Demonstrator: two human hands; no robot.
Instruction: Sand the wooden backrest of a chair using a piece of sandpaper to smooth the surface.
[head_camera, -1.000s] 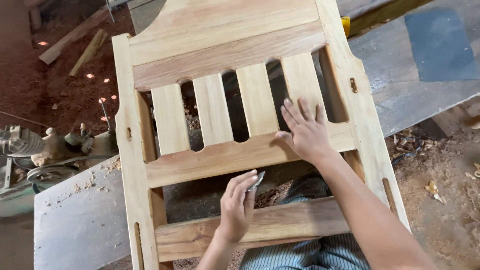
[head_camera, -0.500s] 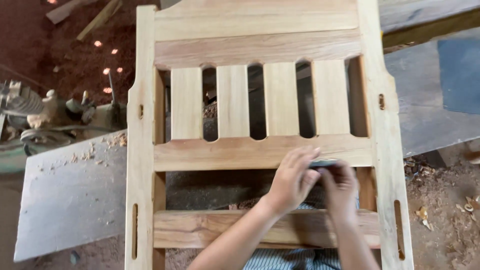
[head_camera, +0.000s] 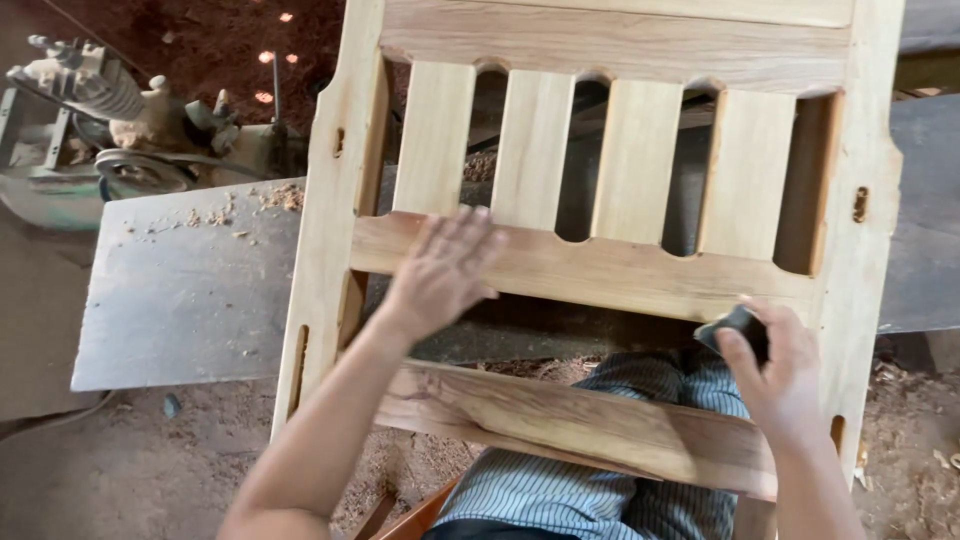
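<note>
Resting flat, left hand fingers spread on pale slatted wooden chair-back frame; right hand pinches small dark pad, possibly sandpaper, at rail's right end; most surfaces look smooth, unfinished.

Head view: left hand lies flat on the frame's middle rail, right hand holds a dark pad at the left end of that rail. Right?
Not quite. In the head view the right hand holds the dark pad at the rail's right end, not the left. The left hand does lie flat on it.

The chair frame is showing pale, bare, matt wood; the grey surface is looking dull, dusted with shavings.
</note>
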